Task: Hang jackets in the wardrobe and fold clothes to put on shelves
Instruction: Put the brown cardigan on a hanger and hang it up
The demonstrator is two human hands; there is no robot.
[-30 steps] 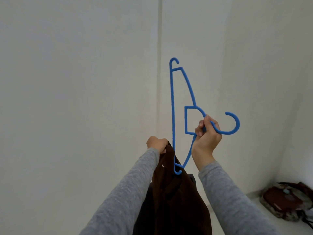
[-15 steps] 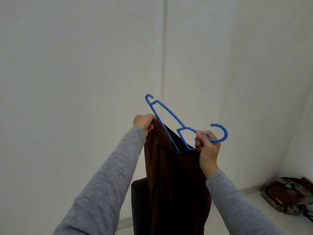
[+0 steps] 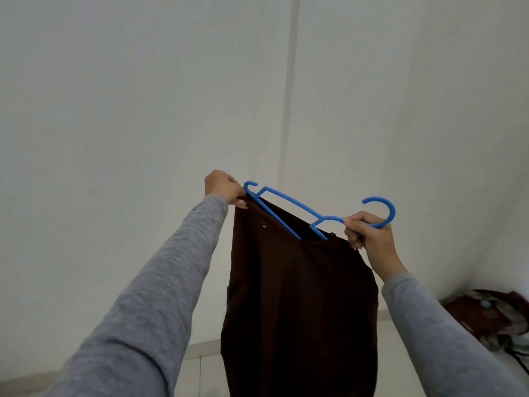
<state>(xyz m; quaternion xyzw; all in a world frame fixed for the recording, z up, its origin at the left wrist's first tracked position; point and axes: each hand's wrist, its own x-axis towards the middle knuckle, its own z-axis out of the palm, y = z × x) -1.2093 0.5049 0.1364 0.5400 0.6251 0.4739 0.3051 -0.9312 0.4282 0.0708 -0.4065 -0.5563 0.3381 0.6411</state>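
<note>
A dark brown garment (image 3: 300, 296) hangs down in front of me, held up at chest height. A blue plastic hanger (image 3: 289, 209) lies tilted across its top edge, its right arm hidden inside the cloth. My left hand (image 3: 223, 187) pinches the garment's upper left corner next to the hanger's left tip. My right hand (image 3: 369, 233) grips the hanger's neck just below the hook (image 3: 383, 210), and its fingers also touch the garment's top right edge.
White walls meet in a corner (image 3: 289, 110) straight ahead. A reddish-brown patterned bag (image 3: 492, 316) lies on the pale floor at the lower right, against the wall. Floor tiles (image 3: 200, 368) show at the bottom.
The hanger has swung from upright to nearly level and gone into the garment's top. My left hand rose and moved left, stretching the garment's edge wide.
</note>
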